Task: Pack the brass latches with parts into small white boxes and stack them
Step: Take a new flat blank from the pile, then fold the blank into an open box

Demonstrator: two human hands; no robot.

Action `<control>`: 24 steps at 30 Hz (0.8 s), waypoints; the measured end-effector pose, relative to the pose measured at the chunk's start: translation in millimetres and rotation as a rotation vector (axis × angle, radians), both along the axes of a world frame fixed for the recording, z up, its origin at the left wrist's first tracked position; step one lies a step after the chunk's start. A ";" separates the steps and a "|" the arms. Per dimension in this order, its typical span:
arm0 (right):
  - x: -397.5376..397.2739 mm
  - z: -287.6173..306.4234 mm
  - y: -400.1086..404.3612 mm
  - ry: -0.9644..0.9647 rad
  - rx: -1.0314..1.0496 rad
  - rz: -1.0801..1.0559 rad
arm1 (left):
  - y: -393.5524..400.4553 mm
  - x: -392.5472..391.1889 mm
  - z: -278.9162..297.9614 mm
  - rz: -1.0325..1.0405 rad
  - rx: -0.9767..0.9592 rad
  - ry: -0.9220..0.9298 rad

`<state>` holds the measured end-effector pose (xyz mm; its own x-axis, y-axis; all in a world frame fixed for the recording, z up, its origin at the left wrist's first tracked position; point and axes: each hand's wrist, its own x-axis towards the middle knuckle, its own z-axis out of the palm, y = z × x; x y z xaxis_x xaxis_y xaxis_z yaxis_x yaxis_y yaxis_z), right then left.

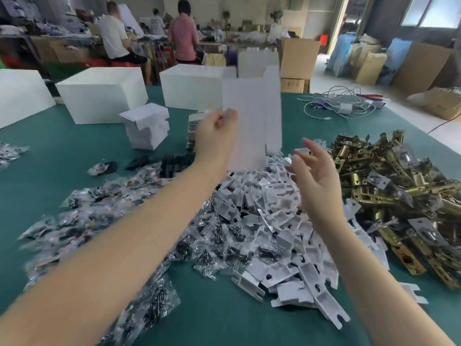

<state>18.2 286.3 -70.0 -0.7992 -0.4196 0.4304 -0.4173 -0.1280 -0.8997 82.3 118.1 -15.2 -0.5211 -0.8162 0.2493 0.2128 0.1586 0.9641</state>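
The table cover (74,151) is plain dark teal, and on it the latches (389,186) shine brassy gold with silvery plates, beside a heap of flat white card inserts (282,221) punched with dark keyhole-shaped holes. The box (252,121) held up is plain white, as are the stack of flat boxes (147,126) and the big blocks (102,93) behind it. The small bags (74,216) are clear and glinting with black parts inside, and the cables (341,101) are white.

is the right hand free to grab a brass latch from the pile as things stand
Probably yes. The right hand is open and holds nothing, hovering beside the brass latch pile, with nothing between them. The left hand alone holds the white box.
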 end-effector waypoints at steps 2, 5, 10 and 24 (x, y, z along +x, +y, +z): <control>4.3 0.5 -2.6 -0.056 0.040 0.021 | 28.1 9.3 -24.9 -0.120 0.203 -0.061; 7.7 -11.2 -1.3 -0.009 0.137 -0.010 | 54.1 11.5 -54.3 -0.201 0.399 -0.043; 1.3 -40.8 20.7 -0.065 0.322 0.117 | 63.4 9.7 -86.5 -0.300 0.398 -0.055; -2.8 -45.2 30.8 -0.089 0.281 0.360 | 40.5 11.3 -108.1 -0.512 0.518 0.053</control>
<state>15.4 317.1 -115.2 -0.6102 -0.7674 0.1967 -0.3108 0.0035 -0.9505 93.5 158.6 -123.2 -0.8669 -0.4938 -0.0674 0.1866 -0.4470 0.8748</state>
